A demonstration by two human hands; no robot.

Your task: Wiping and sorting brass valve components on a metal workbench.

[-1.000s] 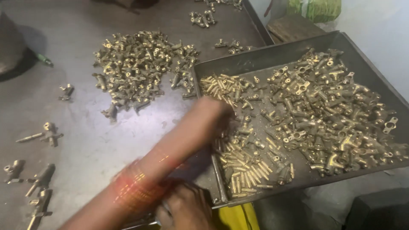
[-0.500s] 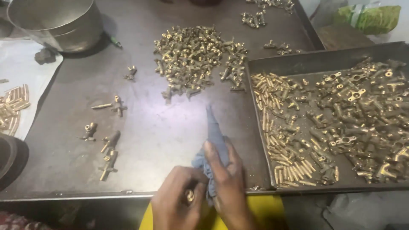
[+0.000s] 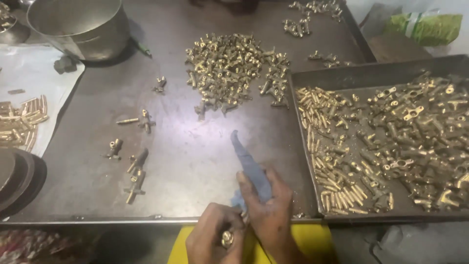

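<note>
My left hand (image 3: 212, 239) is closed around a small brass fitting (image 3: 226, 238) at the near edge of the metal table (image 3: 195, 161). My right hand (image 3: 271, 215) grips a blue-grey cloth (image 3: 249, 164), whose pointed end sticks up over the table. Both hands touch each other just in front of the table edge. A big heap of brass fittings (image 3: 229, 71) lies at the table's middle back. A dark tray (image 3: 342, 78) to the right is full of brass pins and fittings.
A steel pot (image 3: 80, 24) stands at the back left. Loose brass pieces (image 3: 134, 171) lie left of my hands. White paper (image 3: 29, 83) with brass pins covers the left edge, beside a dark round dish (image 3: 19, 178). A green bag (image 3: 430, 27) sits far right.
My right arm has pulled back from the tray to the near table edge, now holding the cloth against my left hand. The view has shifted left, showing the pot and paper.
</note>
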